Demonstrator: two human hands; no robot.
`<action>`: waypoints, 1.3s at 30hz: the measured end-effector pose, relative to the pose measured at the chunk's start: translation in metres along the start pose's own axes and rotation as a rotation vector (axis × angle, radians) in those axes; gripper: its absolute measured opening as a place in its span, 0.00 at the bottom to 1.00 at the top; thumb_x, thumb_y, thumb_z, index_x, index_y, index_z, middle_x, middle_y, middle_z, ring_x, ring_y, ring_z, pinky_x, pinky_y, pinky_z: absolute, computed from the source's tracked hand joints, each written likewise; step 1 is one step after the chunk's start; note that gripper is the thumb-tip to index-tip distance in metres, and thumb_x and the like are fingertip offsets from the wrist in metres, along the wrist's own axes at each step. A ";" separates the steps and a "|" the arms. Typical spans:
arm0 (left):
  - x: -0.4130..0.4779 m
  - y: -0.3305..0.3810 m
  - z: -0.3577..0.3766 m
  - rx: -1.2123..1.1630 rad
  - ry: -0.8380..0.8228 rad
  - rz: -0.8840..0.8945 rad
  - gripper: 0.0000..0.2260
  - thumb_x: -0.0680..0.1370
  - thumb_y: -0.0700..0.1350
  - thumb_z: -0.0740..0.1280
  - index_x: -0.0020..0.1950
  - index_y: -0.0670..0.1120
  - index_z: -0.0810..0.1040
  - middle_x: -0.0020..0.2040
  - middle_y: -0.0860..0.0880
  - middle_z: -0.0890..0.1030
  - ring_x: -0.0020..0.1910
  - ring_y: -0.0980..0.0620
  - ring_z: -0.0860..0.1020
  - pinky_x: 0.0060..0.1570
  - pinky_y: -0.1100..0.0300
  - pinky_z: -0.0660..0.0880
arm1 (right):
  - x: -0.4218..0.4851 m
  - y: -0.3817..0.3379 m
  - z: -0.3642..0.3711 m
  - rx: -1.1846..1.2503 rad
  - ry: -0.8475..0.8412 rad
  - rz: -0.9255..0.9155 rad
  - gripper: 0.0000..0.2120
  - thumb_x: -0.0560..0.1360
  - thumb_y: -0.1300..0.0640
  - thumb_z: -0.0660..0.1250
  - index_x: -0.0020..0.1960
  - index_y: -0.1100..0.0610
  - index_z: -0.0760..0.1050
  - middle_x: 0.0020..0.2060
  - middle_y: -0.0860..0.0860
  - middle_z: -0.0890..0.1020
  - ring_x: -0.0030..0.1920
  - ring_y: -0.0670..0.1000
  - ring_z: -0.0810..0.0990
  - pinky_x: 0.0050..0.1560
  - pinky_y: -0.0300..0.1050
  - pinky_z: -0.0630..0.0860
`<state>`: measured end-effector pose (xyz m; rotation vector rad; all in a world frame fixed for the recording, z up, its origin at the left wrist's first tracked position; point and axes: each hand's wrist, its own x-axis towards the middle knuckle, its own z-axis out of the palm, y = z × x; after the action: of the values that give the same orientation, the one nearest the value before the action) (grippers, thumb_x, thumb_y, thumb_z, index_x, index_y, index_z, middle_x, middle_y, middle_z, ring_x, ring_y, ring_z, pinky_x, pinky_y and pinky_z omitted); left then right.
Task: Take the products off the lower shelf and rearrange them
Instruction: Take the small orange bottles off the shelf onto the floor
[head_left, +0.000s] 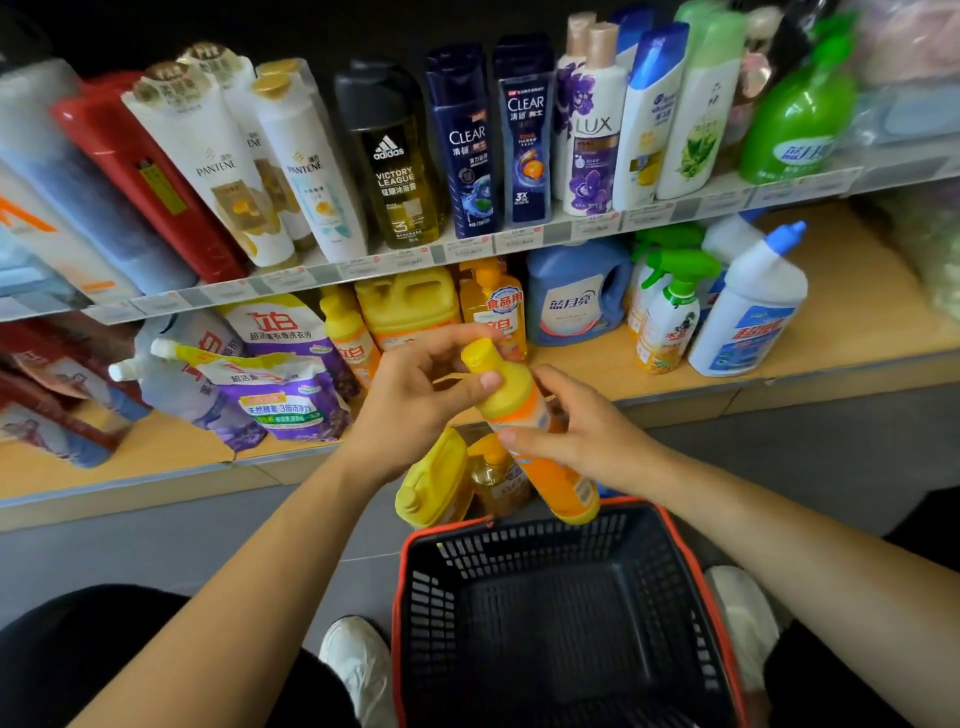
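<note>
Fingers (485, 383) grip orange bottle (560, 482) above basket (550, 540), yellow jug (435, 483) apparently behind.

Basket (545, 540): on floor, before lower shelf (857, 322).
Raised bottle (511, 400): above basket's far rim.
Pouches (291, 400): shelf left.
Spray bottle (670, 312): shelf right.

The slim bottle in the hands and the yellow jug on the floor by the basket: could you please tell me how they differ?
The slim bottle is held tilted by the left hand and right hand; the yellow jug sits on the floor, untouched. The bottle is narrow with an orange lower body; the jug is broad and all yellow. Both have yellow caps.
</note>
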<state>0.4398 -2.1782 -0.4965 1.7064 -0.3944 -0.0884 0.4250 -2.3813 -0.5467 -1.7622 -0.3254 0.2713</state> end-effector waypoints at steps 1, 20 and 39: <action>0.000 0.000 -0.002 -0.011 -0.002 0.008 0.19 0.76 0.43 0.73 0.66 0.39 0.78 0.57 0.37 0.83 0.58 0.33 0.80 0.58 0.40 0.80 | 0.002 -0.002 -0.001 0.076 -0.053 0.008 0.21 0.73 0.51 0.75 0.64 0.50 0.74 0.56 0.49 0.82 0.58 0.51 0.81 0.60 0.54 0.78; -0.004 0.008 -0.044 0.501 -0.164 0.148 0.14 0.73 0.43 0.78 0.55 0.46 0.79 0.50 0.52 0.82 0.46 0.50 0.83 0.45 0.62 0.81 | 0.017 0.001 -0.001 -0.341 0.060 -0.108 0.37 0.66 0.46 0.80 0.72 0.50 0.73 0.60 0.42 0.76 0.61 0.44 0.75 0.62 0.46 0.74; -0.006 0.009 -0.028 0.505 0.083 0.202 0.05 0.77 0.45 0.74 0.52 0.47 0.85 0.44 0.59 0.83 0.38 0.57 0.79 0.38 0.69 0.73 | 0.022 0.000 0.003 -0.267 0.052 -0.121 0.38 0.61 0.34 0.76 0.69 0.38 0.71 0.57 0.36 0.81 0.57 0.39 0.80 0.57 0.50 0.80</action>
<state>0.4404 -2.1511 -0.4834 2.1449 -0.5577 0.2485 0.4445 -2.3706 -0.5472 -1.9990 -0.4448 0.0981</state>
